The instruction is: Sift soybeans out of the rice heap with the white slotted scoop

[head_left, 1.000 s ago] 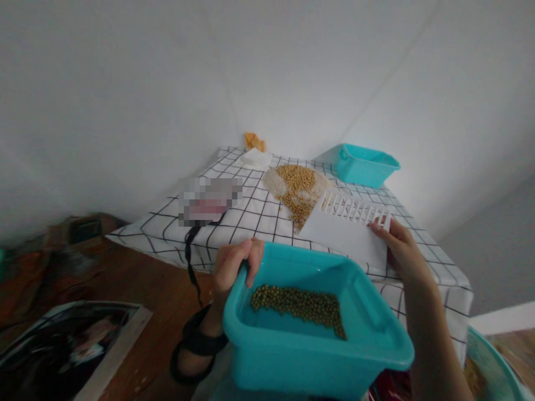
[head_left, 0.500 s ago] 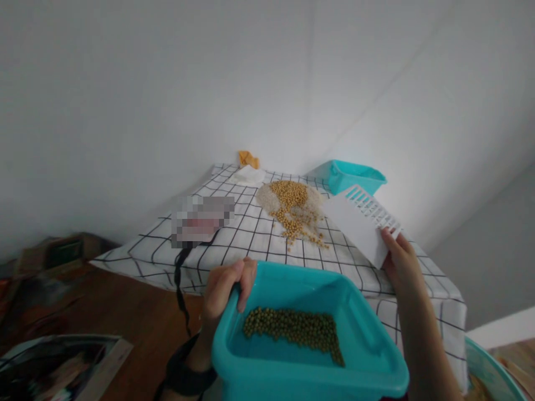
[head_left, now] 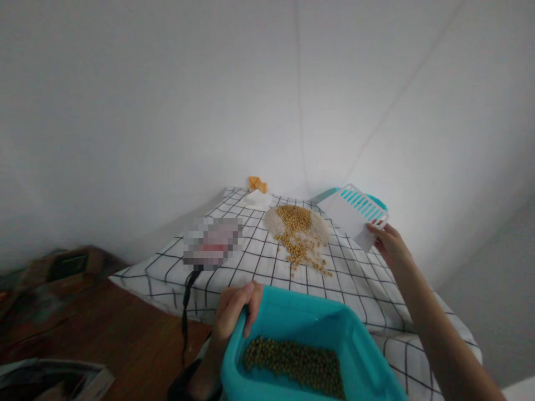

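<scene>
My left hand grips the left rim of a teal plastic basin, fingers curled over the edge. Small round green beans lie across the basin's bottom. Out to the right, my right hand pinches a flat white plastic panel with a row of slots along one side. That panel is held over the table in front of a second teal basin, hiding most of it. Left of the panel, a pile of yellow soybeans sits on pale grains, some beans spilling toward me.
A black-and-white checked cloth covers the table. A blurred-out object with a black strap lies near its left edge. At the back are a white cloth and an orange bit. Boxes stand at left.
My right hand has moved the white panel farther away, toward the back basin. My left hand still grips the near basin. The view has tilted up a little.
</scene>
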Tool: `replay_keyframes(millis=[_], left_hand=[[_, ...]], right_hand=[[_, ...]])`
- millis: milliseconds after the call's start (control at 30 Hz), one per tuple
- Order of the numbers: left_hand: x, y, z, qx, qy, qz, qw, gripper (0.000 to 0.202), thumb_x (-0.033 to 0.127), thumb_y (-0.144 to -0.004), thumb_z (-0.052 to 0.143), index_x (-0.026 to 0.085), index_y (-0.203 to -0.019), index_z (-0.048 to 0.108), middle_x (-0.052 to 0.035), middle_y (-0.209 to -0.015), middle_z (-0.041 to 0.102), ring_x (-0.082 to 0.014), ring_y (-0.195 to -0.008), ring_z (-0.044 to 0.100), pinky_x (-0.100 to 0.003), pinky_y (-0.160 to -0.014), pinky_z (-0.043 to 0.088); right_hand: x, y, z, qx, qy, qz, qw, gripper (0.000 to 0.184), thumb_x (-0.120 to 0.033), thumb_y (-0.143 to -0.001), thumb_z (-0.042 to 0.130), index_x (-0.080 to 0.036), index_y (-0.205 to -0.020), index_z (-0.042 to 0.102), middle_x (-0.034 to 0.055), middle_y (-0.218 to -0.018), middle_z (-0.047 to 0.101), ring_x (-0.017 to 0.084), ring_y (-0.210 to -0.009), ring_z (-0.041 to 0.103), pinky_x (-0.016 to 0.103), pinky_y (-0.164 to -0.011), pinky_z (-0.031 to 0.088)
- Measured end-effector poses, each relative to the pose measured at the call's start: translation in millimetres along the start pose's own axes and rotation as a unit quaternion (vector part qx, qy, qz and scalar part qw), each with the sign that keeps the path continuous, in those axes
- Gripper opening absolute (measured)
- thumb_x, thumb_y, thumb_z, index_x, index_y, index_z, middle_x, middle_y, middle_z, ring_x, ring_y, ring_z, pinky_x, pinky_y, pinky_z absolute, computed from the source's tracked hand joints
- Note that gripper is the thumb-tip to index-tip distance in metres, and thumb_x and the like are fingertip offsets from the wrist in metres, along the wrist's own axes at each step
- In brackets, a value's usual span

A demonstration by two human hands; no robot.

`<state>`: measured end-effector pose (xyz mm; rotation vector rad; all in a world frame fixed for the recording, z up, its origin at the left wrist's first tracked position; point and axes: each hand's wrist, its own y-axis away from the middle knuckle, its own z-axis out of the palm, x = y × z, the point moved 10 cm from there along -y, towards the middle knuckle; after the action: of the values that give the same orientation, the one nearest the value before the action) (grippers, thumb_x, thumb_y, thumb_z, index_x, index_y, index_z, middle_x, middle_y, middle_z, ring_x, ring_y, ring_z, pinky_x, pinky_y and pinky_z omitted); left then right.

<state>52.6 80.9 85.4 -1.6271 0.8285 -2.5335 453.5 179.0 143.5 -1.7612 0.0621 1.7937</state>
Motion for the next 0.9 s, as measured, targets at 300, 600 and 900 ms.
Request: replay_keyframes(millis=[300,600,900], left_hand=[[2.7,1.0,0.8,0.005,-0.029,0.007,1.0,0.063,0.045,-0.099,0.041,0.024,-0.039,0.04,-0.0041,-0.043,0.037,-0.0228,-0.051,0.039,-0.044,-0.061,0.034],[-4.8,1.6,-4.6,0.011,-0.005,0.002,1.0,0.062,0.045,-0.099,0.042,0.025,-0.041,0.048,-0.0033,-0.04,0.037,-0.0226,-0.048,0.036,-0.045,-0.06,0.03],[-0.5,1.0,-4.2,-0.015,-0.026,0.012,0.999,0.065,0.04,-0.102,0.039,0.024,-0.039,0.049,-0.0033,-0.041,0.041,-0.0219,-0.05,0.038,-0.044,-0.065,0.033]], right_hand=[[14.3,-40.9,61.4,-0.011,0.008,-0.101,0.995,0.037,-0.044,-0.061,0.083,-0.023,-0.085,0.064,-0.002,-0.082,0.069,0.019,-0.079,0.061,0.034,-0.077,0.05],[40.8,-35.1,72.2,-0.065,0.062,-0.103,0.991,0.027,-0.038,-0.096,0.069,-0.016,-0.113,0.067,0.0059,-0.111,0.07,0.02,-0.094,0.069,0.04,-0.084,0.058],[57.4,-33.4,94.0,-0.123,0.086,-0.093,0.984,0.037,-0.038,-0.099,0.067,-0.018,-0.13,0.063,0.0097,-0.13,0.065,0.025,-0.109,0.068,0.046,-0.091,0.059]])
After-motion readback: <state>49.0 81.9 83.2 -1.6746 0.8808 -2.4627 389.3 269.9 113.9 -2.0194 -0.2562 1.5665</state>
